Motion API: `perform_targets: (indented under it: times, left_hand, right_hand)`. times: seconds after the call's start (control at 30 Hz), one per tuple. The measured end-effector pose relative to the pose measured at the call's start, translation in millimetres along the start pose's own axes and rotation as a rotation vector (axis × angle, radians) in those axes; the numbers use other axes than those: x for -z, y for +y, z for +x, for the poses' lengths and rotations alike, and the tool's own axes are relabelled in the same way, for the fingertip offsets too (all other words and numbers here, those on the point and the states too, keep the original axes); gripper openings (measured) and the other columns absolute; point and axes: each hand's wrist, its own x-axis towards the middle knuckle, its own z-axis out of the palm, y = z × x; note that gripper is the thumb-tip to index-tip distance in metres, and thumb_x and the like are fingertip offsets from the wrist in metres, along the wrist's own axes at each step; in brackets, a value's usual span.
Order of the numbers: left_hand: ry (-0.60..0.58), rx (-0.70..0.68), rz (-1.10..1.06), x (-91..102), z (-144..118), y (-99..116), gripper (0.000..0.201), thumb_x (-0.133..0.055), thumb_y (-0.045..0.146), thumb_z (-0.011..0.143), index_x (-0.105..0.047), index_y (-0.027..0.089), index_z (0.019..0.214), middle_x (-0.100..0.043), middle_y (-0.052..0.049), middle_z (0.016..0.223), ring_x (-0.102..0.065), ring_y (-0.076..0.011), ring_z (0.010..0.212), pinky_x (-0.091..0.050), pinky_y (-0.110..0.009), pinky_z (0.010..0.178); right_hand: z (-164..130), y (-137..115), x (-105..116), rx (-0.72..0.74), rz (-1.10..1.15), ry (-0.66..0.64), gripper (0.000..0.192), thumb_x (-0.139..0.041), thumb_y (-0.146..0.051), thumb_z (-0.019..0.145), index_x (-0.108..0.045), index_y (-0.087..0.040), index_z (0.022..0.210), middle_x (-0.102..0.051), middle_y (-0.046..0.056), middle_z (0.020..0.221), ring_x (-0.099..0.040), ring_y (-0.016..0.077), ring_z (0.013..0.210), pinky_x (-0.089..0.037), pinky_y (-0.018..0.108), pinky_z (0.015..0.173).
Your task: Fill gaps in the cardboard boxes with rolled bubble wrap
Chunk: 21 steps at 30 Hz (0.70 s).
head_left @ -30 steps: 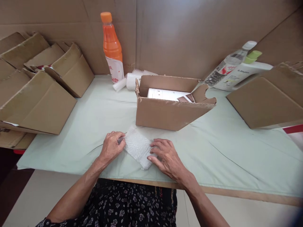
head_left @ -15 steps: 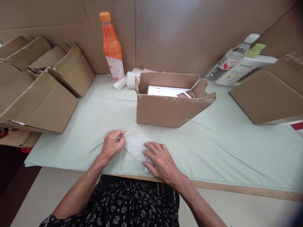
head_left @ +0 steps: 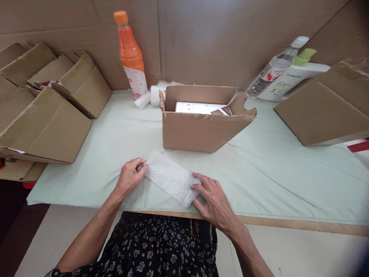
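Head view showed the left hand (head_left: pixel 130 177) pinching one end of the bubble wrap (head_left: pixel 170 178) near the table (head_left: pixel 115 127) edge; the right hand (head_left: pixel 212 198) pressed flat on the other end; loosened, it could have unrolled.

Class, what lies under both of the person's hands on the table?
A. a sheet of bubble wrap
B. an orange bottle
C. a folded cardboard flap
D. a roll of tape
A: the left hand pinches one end of the bubble wrap and the right hand presses on the other.
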Motion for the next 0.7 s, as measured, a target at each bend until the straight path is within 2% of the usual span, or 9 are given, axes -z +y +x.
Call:
perform_targets:
  times: [0.23, 0.7]
  left_hand:
    - [-0.014, 0.028, -0.028, 2.7, 1, 3, 0.024, -0.053, 0.042, 0.079, -0.063, 0.021, 0.074, -0.067, -0.001, 0.071, -0.059, -0.0171, 0.066, -0.044, -0.029, 0.066]
    - [-0.015, 0.054, 0.002, 7.3, 3, 3, 0.026, -0.051, 0.043, 0.079, -0.062, 0.021, 0.077, -0.068, -0.002, 0.075, -0.058, -0.0169, 0.067, -0.044, -0.03, 0.068]
  right_hand:
    - [-8, 11, -9, 0.018, -0.005, 0.085, 0.027, -0.046, -0.005, 0.085, -0.063, -0.02, 0.099, -0.063, 0.014, 0.135, -0.061, 0.0282, 0.119, -0.051, 0.045, 0.089]
    - [-19, 18, -10, 0.022, 0.025, 0.185, 0.031, -0.048, 0.001, 0.081, -0.062, -0.021, 0.098, -0.066, 0.011, 0.13, -0.063, 0.0262, 0.115, -0.049, 0.041, 0.088]
